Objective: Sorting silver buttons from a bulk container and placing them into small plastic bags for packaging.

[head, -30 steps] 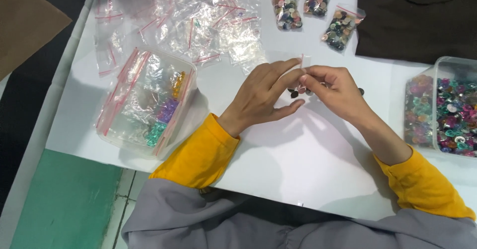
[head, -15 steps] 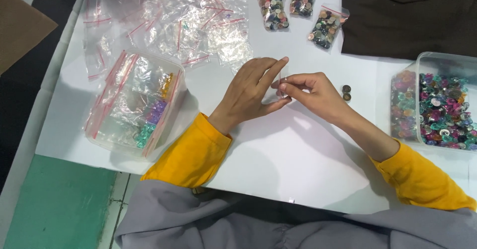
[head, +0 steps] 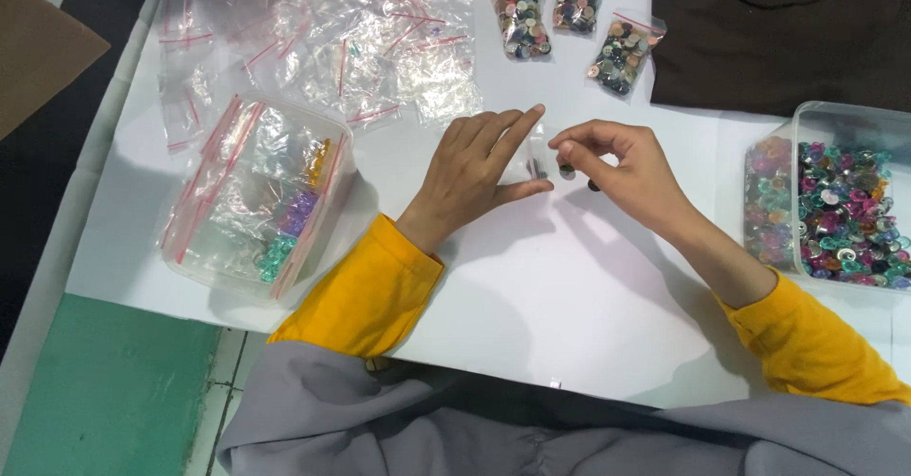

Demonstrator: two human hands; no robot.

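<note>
Left hand pinches the small clear bag open; right hand fingers clamp a dark button. Keep the bag's mouth wide, drop it straight in.

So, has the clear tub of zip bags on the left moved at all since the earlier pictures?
No. The clear tub keeps its spot down and left of the filled button bags; only the view shifted.
</note>
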